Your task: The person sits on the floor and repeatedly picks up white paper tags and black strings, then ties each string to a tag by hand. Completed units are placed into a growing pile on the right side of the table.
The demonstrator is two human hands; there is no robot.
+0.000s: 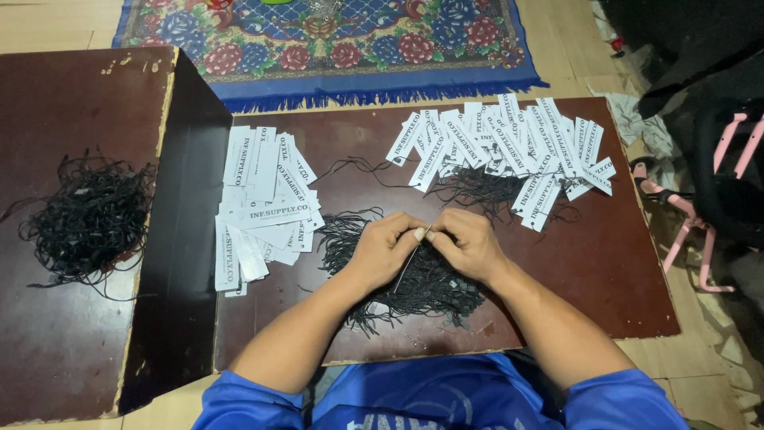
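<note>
Pinching 1 black string [410,267] between left hand [387,247] and right hand [469,243], fingers closed tight, above tangled black strings [422,291], beside stacked white paper tags [263,207].

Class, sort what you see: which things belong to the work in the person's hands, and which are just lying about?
In use: left hand; right hand; thin black string; black string heap; plain white paper tags; strung white tags.

Lying about: flowered blue rug; pink metal frame.
</note>
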